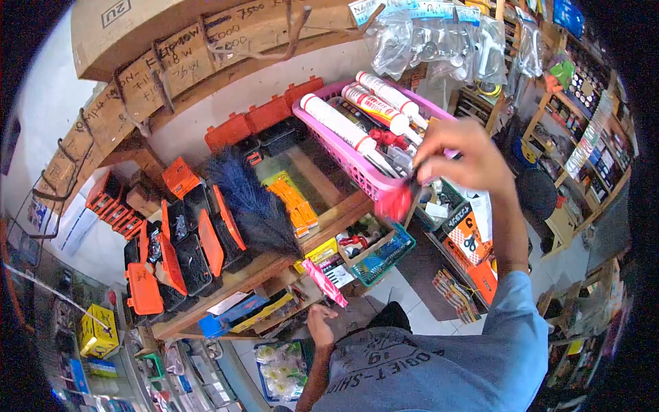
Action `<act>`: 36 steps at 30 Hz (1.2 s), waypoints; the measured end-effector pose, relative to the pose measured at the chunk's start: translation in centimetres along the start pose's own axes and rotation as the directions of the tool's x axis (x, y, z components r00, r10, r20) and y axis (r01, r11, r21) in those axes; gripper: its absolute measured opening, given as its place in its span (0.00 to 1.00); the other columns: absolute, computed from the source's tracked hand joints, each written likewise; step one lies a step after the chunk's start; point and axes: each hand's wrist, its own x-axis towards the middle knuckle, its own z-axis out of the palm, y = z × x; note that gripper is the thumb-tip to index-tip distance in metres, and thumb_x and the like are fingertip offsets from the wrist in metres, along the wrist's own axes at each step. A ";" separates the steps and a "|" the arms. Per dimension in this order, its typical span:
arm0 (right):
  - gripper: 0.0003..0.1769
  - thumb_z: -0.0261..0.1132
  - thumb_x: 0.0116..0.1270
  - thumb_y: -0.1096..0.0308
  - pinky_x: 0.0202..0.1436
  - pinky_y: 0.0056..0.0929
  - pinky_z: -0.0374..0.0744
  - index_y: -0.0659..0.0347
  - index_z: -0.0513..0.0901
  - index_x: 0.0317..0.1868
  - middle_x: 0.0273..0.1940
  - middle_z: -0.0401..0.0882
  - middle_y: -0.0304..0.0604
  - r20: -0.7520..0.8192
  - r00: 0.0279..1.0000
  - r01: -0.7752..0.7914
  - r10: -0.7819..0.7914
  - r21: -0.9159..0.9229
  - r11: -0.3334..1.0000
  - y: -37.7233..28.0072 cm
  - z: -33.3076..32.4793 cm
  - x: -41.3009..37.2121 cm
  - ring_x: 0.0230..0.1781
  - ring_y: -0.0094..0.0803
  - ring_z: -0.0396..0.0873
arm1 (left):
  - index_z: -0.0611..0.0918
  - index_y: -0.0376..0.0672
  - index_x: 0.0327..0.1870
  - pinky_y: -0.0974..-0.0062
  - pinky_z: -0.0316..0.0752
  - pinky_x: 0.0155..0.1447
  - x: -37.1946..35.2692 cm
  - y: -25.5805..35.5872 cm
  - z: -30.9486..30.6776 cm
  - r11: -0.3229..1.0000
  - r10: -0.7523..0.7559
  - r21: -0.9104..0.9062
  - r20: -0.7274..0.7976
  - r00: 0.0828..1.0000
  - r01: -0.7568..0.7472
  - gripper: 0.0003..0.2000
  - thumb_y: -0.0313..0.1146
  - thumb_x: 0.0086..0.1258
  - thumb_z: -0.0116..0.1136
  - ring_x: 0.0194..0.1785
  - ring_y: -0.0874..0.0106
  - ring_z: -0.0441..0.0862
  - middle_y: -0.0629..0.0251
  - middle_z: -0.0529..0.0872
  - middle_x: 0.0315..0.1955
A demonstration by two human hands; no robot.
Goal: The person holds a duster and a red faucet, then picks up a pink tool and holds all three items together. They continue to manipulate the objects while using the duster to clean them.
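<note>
My right hand (453, 154) is raised at the right front edge of the pink basket (350, 168), its fingers pinched on a blurred red object (395, 204) with a dark part. White sealant tubes (338, 123) and red-handled items lie in the basket. Low in front of my body is my left hand (321, 325), with its fingers partly spread and nothing seen in it. Just above the left hand, a pink packet (325, 283) sticks out near the shelf under the counter.
Orange-lidded black boxes (194, 257), a dark blue feathery duster (250, 199) and orange packets (293, 206) lie on the wooden counter (343, 218). A green basket (388, 257) sits below its front edge. Plastic bags (425, 41) hang above; shelves (583, 137) stand at right.
</note>
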 end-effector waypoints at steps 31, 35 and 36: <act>0.23 0.57 0.75 0.57 0.47 0.26 0.75 0.62 0.68 0.61 0.42 0.76 0.37 0.386 0.814 -0.567 0.434 0.691 0.448 1.4 25.8 -5.8 0.41 0.24 0.75 | 0.74 0.52 0.61 0.61 0.71 0.43 -2.4 13.4 -3.0 0.459 -0.141 -0.880 -0.208 0.968 -0.123 0.34 0.70 0.69 0.36 0.45 0.61 0.75 0.59 0.78 0.45; 0.23 0.44 0.80 0.53 0.53 0.37 0.79 0.61 0.68 0.62 0.51 0.78 0.48 0.636 0.673 -0.656 0.377 0.749 -0.091 0.4 28.2 -6.0 0.47 0.38 0.81 | 0.68 0.47 0.68 0.57 0.76 0.47 -1.5 13.5 -4.0 0.437 -0.088 -0.891 -0.175 0.981 -0.120 0.37 0.68 0.69 0.38 0.50 0.62 0.76 0.63 0.79 0.46; 0.23 0.43 0.80 0.53 0.51 0.38 0.80 0.61 0.68 0.63 0.50 0.79 0.49 0.678 0.674 -0.644 0.293 0.734 -0.217 0.3 28.3 -5.5 0.45 0.39 0.81 | 0.68 0.44 0.69 0.57 0.75 0.48 -1.4 13.4 -3.9 0.433 -0.059 -0.895 -0.151 0.987 -0.111 0.38 0.67 0.70 0.38 0.51 0.62 0.76 0.63 0.78 0.47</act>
